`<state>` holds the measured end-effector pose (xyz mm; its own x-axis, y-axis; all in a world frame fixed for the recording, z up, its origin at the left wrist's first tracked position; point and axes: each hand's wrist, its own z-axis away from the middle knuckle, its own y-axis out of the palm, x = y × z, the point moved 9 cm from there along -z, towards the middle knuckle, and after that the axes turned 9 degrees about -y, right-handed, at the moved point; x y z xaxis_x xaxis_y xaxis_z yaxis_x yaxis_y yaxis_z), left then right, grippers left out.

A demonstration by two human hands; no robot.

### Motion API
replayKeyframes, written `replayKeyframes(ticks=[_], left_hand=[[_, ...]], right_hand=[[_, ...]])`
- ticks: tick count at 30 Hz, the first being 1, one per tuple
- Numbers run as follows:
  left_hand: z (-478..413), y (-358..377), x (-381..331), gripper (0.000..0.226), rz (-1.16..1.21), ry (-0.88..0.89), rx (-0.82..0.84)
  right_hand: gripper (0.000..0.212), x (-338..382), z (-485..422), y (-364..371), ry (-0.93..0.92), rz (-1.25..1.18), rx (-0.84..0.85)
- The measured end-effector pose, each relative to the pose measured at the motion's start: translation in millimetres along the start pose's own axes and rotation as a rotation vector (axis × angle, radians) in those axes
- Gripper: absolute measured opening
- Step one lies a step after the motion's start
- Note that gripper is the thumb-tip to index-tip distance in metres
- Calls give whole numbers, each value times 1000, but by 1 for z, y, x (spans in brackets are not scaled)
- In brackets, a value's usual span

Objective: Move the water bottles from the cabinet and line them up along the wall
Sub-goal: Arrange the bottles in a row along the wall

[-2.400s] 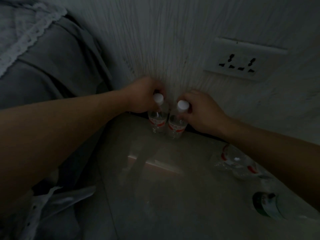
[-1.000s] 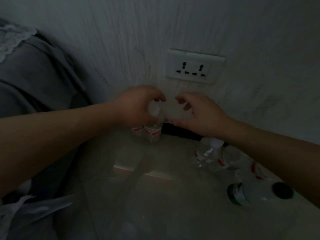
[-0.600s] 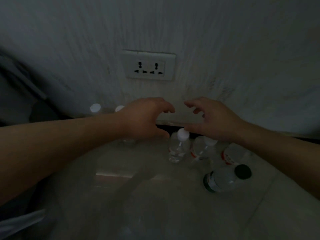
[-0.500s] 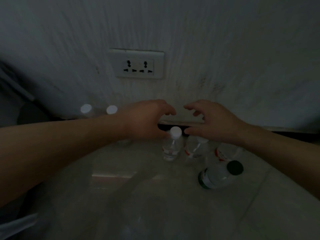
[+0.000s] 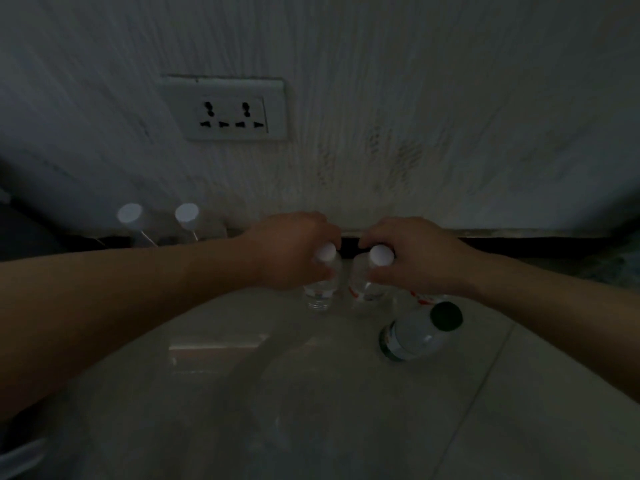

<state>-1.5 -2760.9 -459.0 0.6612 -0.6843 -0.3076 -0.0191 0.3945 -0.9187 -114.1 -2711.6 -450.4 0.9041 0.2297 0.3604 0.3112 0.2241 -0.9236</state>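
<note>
Our fingers hung spread a moment ago. Now our left hand (image 5: 291,251) clamps the neck of one clear white-capped plastic bottle (image 5: 320,291) and our right hand (image 5: 419,258) its twin (image 5: 362,285). Both stand upright on the glossy tiled floor (image 5: 346,410) near the white wall (image 5: 381,98). They likely join the two-bottle row (image 5: 187,216) leftward.
</note>
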Motion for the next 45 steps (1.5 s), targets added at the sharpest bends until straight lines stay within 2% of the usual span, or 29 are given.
replayKeyframes(ticks=[11,18,23,28,32,35,40,45], left_hand=[[1,-7,3,31,50,45,-64],[11,-21,19,41,85,26,-42],[25,-29,34,34,77,19,-36],[35,-29,42,30,45,36,5],[40,-28,43,44,17,30,57],[41,-25,48,35,20,-2,90],[43,-18,54,39,31,-16,114],[40,-14,61,38,60,-16,106]], right_hand=[[37,1,-7,1,24,26,-19],[31,12,-20,-1,-36,-29,-47],[27,27,-33,-2,-94,-33,-43],[26,42,-46,-6,-149,12,-34],[26,49,-55,-3,-170,18,-13],[29,54,-60,4,-190,41,43],[28,53,-62,13,-188,24,93],[41,52,-61,14,-209,-28,68]])
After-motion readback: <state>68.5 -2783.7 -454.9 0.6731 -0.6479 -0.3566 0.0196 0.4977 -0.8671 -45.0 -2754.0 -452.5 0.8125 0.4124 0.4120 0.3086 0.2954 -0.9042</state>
